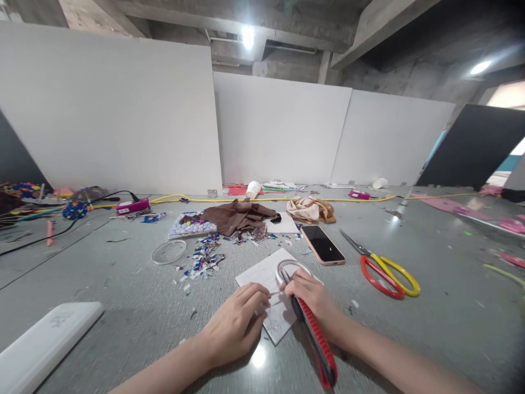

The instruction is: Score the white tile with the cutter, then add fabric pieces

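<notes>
A white marble-patterned square board [283, 320] lies turned cornerwise on the grey table. My left hand [238, 323] is closed at its left edge, fingers curled and fingertips on the board, holding it. In my right hand [309, 298] is a red and black utility knife [314, 331], its handle end slanting toward me. The knife's front end meets a white ring [281, 272], perhaps a tape roll, standing on the board. My right fingers cover part of the ring, and the blade tip is hard to make out.
To the right lie a phone [324, 246] and red-yellow scissors [383, 273]. Behind are brown cloth [241, 216], a tan scrunchie [311, 209] and scattered scraps [203, 257]. A clear ring [169, 251] and white power bank [49, 345] lie left. White panels [283, 128] stand behind.
</notes>
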### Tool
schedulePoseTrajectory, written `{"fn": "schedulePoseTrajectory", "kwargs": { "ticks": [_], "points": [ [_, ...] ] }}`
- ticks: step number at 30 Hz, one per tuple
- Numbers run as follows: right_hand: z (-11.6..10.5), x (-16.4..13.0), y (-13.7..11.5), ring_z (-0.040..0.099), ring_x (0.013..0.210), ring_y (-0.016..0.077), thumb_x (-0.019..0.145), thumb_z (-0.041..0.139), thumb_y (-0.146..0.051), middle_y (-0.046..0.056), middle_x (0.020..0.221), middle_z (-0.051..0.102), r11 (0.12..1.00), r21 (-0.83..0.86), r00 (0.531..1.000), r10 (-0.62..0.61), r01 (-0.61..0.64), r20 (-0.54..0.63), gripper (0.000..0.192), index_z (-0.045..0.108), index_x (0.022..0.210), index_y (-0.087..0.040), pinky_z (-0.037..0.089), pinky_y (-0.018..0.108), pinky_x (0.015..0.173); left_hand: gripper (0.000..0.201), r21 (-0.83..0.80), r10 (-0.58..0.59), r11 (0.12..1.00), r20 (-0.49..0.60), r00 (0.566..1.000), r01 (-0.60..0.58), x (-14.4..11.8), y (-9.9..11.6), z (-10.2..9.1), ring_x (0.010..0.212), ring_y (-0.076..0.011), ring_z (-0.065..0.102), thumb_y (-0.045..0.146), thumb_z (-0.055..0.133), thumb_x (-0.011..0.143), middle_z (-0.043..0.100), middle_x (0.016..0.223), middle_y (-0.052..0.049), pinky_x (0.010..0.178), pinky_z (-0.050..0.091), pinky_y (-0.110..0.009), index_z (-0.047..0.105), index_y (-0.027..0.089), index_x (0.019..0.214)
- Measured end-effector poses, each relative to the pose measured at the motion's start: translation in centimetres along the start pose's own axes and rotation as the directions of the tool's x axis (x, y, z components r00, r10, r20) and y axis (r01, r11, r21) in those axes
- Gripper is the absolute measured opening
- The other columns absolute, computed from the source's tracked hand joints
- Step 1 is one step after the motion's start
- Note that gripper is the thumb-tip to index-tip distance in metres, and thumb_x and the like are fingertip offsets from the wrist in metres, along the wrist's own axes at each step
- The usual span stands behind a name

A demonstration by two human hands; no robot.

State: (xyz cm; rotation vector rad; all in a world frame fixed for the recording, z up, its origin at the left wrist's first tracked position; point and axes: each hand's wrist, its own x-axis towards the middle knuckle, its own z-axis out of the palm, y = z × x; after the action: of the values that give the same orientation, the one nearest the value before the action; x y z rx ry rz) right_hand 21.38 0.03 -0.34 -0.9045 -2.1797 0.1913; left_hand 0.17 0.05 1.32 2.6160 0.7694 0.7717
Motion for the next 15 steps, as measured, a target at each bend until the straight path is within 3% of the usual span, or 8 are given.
{"fn": "schedulePoseTrajectory", "kwargs": {
  "ticks": [4,9,15],
  "points": [
    [0.2,-0.1,0.3,0.049,0.076,0.0173,0.084,0.040,-0.013,0.002,0.075,0.053,0.993,0.069,0.994,0.098,-0.095,-0.047,0.017,0.051,0.074,-0.020,0.040,0.029,0.065,0.026,0.024,-0.093,0.995,-0.052,0.994,0.095,-0.3,-0.2,0.3,0.089,-0.0180,0.056,0.012,0.042,0.085,0.057,0.097,-0.005,0.080,0.047,-0.032,0.044,0.021,0.109],
    [0.4,-0.1,0.7,0.050,0.079,0.0179,0.081,0.039,-0.012,0.002,0.078,0.051,0.971,0.121,0.970,0.220,-0.208,-0.102,0.018,0.053,0.074,-0.021,0.042,0.029,0.066,0.044,0.112,-0.165,0.979,-0.064,0.984,0.172,-0.5,-1.0,0.9,0.108,-0.0238,0.052,0.025,0.054,0.083,0.054,0.118,-0.010,0.089,0.045,-0.040,0.036,0.021,0.122],
    [0.6,0.4,1.8,0.053,0.074,0.0190,0.079,0.046,-0.012,0.004,0.074,0.053,0.953,0.140,0.949,0.287,-0.269,-0.129,0.015,0.050,0.067,-0.021,0.047,0.031,0.062,0.046,0.177,-0.172,0.969,-0.004,0.985,0.170,-0.3,-1.5,1.2,0.119,-0.0267,0.043,0.029,0.053,0.084,0.051,0.124,-0.013,0.097,0.040,-0.044,0.036,0.018,0.125]
  ]
}}
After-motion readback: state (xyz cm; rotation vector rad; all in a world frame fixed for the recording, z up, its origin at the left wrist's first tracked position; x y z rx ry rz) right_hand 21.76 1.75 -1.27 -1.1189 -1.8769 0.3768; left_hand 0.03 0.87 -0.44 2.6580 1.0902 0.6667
